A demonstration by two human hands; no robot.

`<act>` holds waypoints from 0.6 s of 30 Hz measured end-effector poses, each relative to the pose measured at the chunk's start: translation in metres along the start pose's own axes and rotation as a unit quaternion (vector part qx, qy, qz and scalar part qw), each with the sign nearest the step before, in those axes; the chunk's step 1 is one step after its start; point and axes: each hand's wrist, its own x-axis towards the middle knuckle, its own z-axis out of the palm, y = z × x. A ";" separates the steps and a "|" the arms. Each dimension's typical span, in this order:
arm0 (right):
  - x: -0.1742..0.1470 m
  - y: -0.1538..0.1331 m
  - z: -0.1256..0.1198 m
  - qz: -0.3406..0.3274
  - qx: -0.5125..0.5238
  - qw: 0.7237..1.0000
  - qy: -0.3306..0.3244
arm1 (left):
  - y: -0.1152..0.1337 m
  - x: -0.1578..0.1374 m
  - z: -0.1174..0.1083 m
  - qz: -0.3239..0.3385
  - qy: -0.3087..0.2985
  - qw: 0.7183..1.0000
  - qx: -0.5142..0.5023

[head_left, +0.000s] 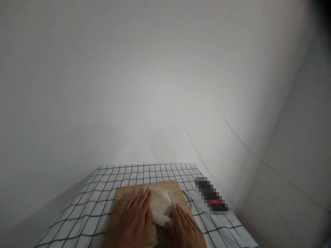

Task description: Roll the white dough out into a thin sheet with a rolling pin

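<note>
A pale, floury rolling pin (161, 219) lies crosswise over the near part of a flattened round of dough (160, 201). My left hand (137, 217) holds down the pin's left end under palm and thumb, its fingers stretched forward beside the dough. On the other end rests my right hand (186, 227), closed over the pin with the fingers pointing forward at the dough's right edge. Both hands hide the ends of the pin. Beneath everything is a wooden board (124, 193) dusted with flour.
A white tablecloth with dark grid lines (88, 203) covers the table. At the board's right edge is a loop-like handle (187, 198). Farther right lies a dark, pixelated object (212, 194) with a red patch. A pale wall (155, 86) rises behind the table.
</note>
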 end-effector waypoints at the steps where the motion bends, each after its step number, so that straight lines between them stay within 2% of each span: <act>1: -0.003 -0.002 0.002 -0.001 0.001 1.000 0.009 | 0.000 -0.001 -0.002 0.002 0.000 1.000 -0.001; 4: -0.007 -0.010 0.003 0.012 0.006 1.000 0.005 | -0.002 -0.005 -0.006 0.000 -0.003 1.000 -0.004; 8: 0.010 -0.015 -0.009 0.054 0.032 0.996 -0.062 | -0.005 -0.009 -0.001 -0.002 -0.032 0.999 -0.019; 12: 0.045 -0.001 -0.022 0.089 0.092 0.980 -0.151 | -0.007 -0.004 0.011 0.006 -0.082 0.996 -0.029; 18: 0.105 0.029 -0.016 0.112 0.149 0.947 -0.261 | -0.009 0.018 0.018 -0.054 -0.164 0.984 -0.040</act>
